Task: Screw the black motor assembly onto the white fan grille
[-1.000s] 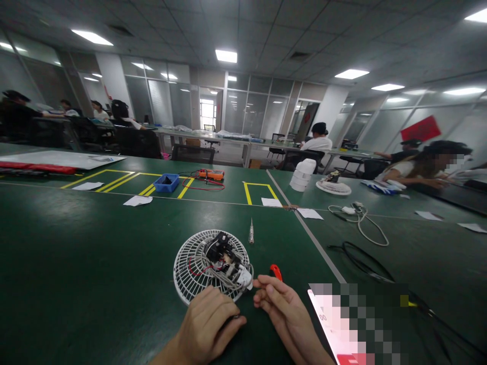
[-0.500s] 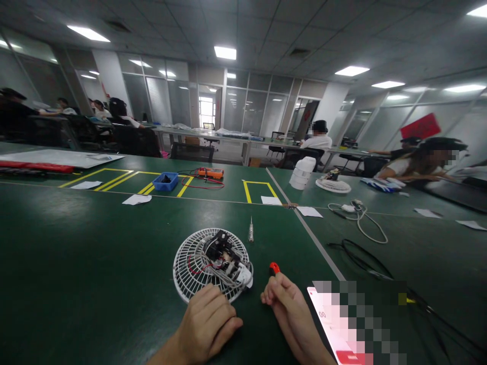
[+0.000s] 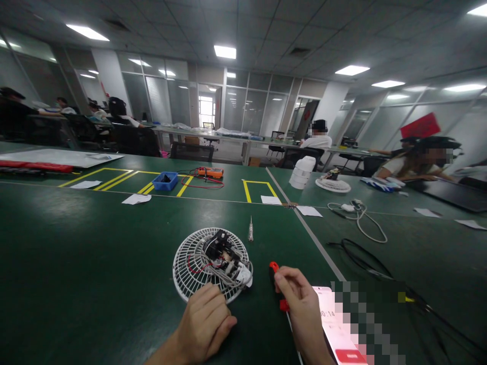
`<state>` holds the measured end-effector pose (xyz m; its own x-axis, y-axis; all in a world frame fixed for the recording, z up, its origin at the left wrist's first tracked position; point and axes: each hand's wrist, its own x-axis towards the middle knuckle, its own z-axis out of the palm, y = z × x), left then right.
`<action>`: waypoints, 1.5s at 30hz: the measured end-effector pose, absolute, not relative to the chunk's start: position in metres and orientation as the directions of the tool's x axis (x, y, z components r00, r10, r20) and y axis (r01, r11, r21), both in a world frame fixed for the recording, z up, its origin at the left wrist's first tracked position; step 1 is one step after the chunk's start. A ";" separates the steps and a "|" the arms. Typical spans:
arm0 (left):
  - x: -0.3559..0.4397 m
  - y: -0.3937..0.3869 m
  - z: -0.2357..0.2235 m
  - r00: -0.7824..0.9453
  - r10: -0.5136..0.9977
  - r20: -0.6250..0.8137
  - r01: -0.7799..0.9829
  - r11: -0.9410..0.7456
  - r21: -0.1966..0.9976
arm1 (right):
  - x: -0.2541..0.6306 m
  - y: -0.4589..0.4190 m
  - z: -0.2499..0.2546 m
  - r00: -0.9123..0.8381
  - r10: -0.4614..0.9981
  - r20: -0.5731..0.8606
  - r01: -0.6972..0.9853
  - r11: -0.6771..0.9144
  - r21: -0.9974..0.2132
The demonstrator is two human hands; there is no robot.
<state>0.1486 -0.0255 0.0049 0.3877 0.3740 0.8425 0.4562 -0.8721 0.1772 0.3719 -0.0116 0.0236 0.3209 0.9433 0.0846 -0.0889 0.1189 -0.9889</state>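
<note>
A white round fan grille [image 3: 186,268] lies on the green table with a black motor assembly [image 3: 217,244], grey cables and a white plug piece on it. My left hand [image 3: 205,322] rests at the grille's near edge, its fingers curled in, with no object visible in it. My right hand [image 3: 300,304] pinches the side of the handle of a red and black screwdriver [image 3: 272,274]. The screwdriver's shaft runs toward me beside my palm. Beyond the grille a small clear-handled screwdriver [image 3: 250,232] lies on the table.
A lit phone [image 3: 335,324] lies right of my right hand. Black cables [image 3: 365,261] and a grey cord [image 3: 359,218] lie at the right. Farther back are a blue bin [image 3: 165,182], an orange multimeter [image 3: 210,173], a white cylindrical part [image 3: 302,173] and another grille [image 3: 333,185]. People sit beyond.
My right hand has shifted right and turned, so more of the red and black screwdriver's handle and shaft shows. My left hand has barely moved.
</note>
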 end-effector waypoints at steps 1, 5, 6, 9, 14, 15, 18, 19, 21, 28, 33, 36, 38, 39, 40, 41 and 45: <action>0.148 -0.025 0.004 0.382 0.374 0.845 0.448 -0.875 0.184 | 0.373 -0.011 0.025 0.376 0.922 0.088 -0.091 0.132 -0.987; 0.147 -0.025 0.001 0.347 0.400 0.848 0.398 -0.882 0.252 | 0.382 -0.008 0.033 0.526 0.849 0.045 -0.125 0.130 -0.984; 0.147 -0.025 0.000 0.341 0.406 0.848 0.389 -0.882 0.265 | 0.384 -0.007 0.033 0.540 0.841 0.046 -0.098 0.117 -0.988; 0.147 -0.025 0.000 0.325 0.415 0.850 0.387 -0.878 0.281 | 0.390 -0.005 0.031 0.515 0.854 0.074 0.047 0.058 -0.997; 0.148 -0.025 0.005 0.270 0.399 0.876 0.414 -0.870 0.269 | 0.386 -0.006 0.024 0.431 0.877 0.213 0.317 0.074 -0.946; 0.149 -0.025 0.005 0.261 0.400 0.879 0.416 -0.868 0.271 | 0.384 -0.007 0.022 0.379 0.871 0.313 0.466 0.113 -0.878; 0.149 -0.026 0.005 0.239 0.411 0.880 0.432 -0.856 0.282 | 0.379 -0.011 0.016 0.123 0.873 0.473 0.844 0.158 -0.512; 0.149 -0.026 0.004 0.231 0.418 0.878 0.450 -0.847 0.284 | 0.378 -0.012 0.014 0.074 0.892 0.446 0.897 0.136 -0.421; 0.149 -0.027 0.003 0.215 0.436 0.874 0.490 -0.822 0.289 | 0.377 -0.013 0.013 0.042 0.932 0.361 0.948 0.077 -0.308; 0.151 -0.027 0.007 0.184 0.476 0.860 0.515 -0.792 0.328 | 0.380 -0.013 0.026 0.072 0.990 0.123 0.950 -0.031 -0.310; 0.154 -0.026 0.009 0.193 0.469 0.862 0.497 -0.804 0.326 | 0.381 -0.013 0.027 0.076 0.991 0.107 0.940 -0.036 -0.340; 0.154 -0.026 0.008 0.203 0.469 0.859 0.494 -0.807 0.324 | 0.381 -0.013 0.027 0.080 0.992 0.100 0.941 -0.042 -0.336; 0.154 -0.026 0.007 0.207 0.469 0.859 0.496 -0.807 0.321 | 0.381 -0.014 0.028 0.081 0.993 0.091 0.943 -0.046 -0.331; 0.154 -0.026 0.006 0.207 0.468 0.859 0.498 -0.806 0.319 | 0.381 -0.014 0.028 0.083 0.993 0.082 0.943 -0.051 -0.330; 0.153 -0.026 0.006 0.208 0.466 0.860 0.500 -0.806 0.316 | 0.380 -0.014 0.029 0.084 0.994 0.071 0.943 -0.056 -0.328; 0.153 -0.025 0.006 0.208 0.462 0.862 0.502 -0.807 0.312 | 0.379 -0.014 0.030 0.085 0.994 0.062 0.944 -0.061 -0.324; 0.153 -0.024 0.007 0.213 0.450 0.867 0.510 -0.808 0.294 | 0.376 -0.015 0.033 0.084 0.995 0.045 0.949 -0.066 -0.309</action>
